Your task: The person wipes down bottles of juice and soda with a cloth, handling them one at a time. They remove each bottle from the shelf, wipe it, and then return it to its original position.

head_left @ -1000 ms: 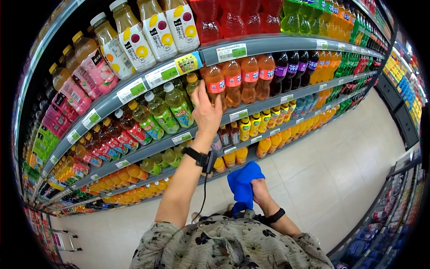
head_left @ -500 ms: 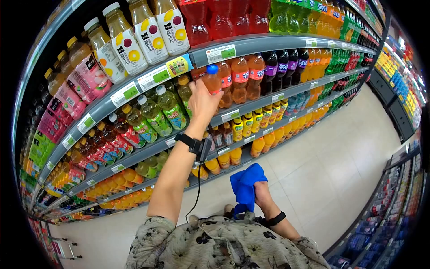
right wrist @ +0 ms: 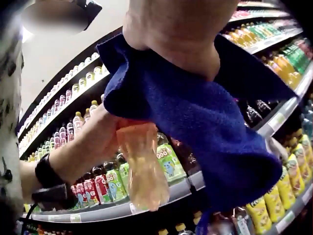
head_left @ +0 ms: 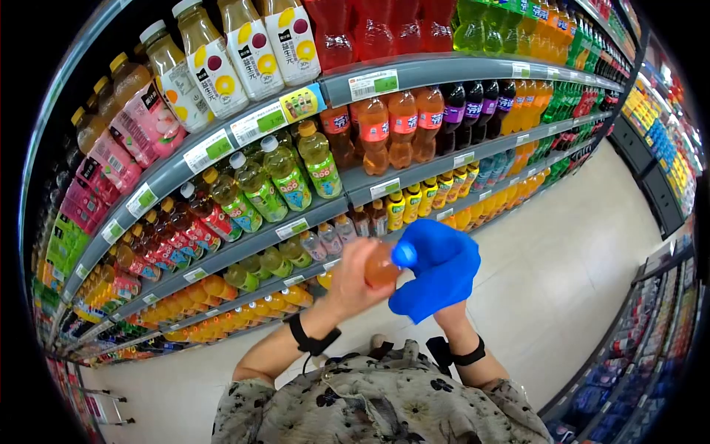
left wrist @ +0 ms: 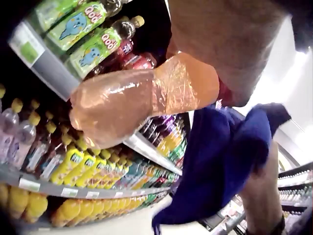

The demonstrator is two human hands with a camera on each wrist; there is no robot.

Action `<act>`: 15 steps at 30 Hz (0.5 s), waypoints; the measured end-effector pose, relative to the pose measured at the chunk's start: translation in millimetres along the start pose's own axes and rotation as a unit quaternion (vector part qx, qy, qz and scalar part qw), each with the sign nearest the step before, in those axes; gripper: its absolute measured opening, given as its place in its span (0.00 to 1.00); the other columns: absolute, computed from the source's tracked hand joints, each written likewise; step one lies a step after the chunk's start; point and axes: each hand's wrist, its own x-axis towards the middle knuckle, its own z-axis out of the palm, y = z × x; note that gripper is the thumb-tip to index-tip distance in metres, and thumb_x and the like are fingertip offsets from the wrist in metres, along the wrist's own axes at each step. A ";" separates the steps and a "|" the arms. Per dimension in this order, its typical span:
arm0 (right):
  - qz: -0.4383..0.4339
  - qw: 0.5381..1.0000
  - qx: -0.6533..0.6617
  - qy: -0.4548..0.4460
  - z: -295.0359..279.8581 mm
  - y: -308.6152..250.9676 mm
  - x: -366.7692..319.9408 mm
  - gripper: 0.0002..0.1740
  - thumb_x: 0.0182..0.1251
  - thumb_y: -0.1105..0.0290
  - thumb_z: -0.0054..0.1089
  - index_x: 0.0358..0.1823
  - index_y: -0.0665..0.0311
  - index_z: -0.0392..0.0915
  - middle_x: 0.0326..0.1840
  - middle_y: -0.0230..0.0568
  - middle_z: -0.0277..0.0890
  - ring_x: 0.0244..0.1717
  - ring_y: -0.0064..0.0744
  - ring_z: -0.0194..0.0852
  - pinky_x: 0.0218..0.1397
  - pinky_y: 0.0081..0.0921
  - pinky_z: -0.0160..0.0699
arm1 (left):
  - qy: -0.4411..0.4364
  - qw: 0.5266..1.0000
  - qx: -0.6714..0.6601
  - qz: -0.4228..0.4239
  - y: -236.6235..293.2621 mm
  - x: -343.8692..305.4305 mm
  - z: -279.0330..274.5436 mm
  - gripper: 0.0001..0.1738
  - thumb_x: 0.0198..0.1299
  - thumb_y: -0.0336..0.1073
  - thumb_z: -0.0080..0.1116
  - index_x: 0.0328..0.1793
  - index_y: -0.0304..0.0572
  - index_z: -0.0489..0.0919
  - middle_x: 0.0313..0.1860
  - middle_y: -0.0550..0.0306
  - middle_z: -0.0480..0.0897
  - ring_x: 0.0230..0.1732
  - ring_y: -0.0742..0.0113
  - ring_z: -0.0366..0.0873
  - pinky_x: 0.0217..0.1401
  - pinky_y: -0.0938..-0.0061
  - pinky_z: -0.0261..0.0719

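In the head view my left hand [head_left: 349, 283] grips a bottle of orange-pink soda [head_left: 382, 268] around its body, tilted, with its blue cap [head_left: 404, 254] toward the right. The left wrist view shows the bottle's clear ribbed base [left wrist: 110, 107] jutting out past that hand. A blue cloth [head_left: 444, 266] is draped over my right hand [head_left: 451, 317] and hangs right beside the cap. In the right wrist view the cloth [right wrist: 176, 103] bunches under the right hand, whose fingers are mostly hidden, and overlaps the bottle's upper part.
Packed drink shelves curve in front, with green Qoo bottles [head_left: 319, 159] and orange soda bottles [head_left: 373, 137] on the middle level. Yellow-labelled bottles [head_left: 412, 203] stand one level below. Pale tiled floor [head_left: 547, 274] runs behind, with another shelf [head_left: 629, 355] on the right.
My left hand has taken a blue-capped soda bottle from the middle shelf and brought it down to the cloth. My right hand has raised the cloth toward it.
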 end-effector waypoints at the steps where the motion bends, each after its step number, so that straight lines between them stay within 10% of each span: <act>1: 0.001 0.997 -0.072 -0.032 8.9 -15.8 3.7 0.19 0.58 0.71 0.61 0.51 0.68 0.71 0.48 0.41 0.73 0.47 0.32 0.72 0.51 0.27 0.72 | 0.001 1.000 0.001 0.000 5.5 -9.2 -1.7 0.41 0.37 0.37 0.72 0.60 0.39 0.64 0.52 0.44 0.71 0.50 0.46 0.70 0.54 0.57 0.68; 10: 0.003 0.990 -0.039 -0.137 18.7 -3.2 -8.5 0.15 0.61 0.73 0.54 0.49 0.69 0.73 0.47 0.41 0.74 0.46 0.32 0.73 0.49 0.28 0.72 | -0.140 0.982 -0.044 -0.119 34.3 -34.4 -24.2 0.37 0.37 0.29 0.66 0.58 0.36 0.65 0.47 0.44 0.70 0.46 0.45 0.71 0.47 0.60 0.73; 15: 0.229 0.958 0.143 -0.094 9.6 11.5 -7.5 0.11 0.62 0.76 0.50 0.45 0.69 0.76 0.46 0.36 0.75 0.47 0.26 0.72 0.50 0.26 0.72 | -0.144 0.980 0.022 -0.137 34.4 -43.4 -32.8 0.37 0.34 0.33 0.68 0.56 0.40 0.67 0.47 0.46 0.71 0.49 0.47 0.71 0.49 0.62 0.72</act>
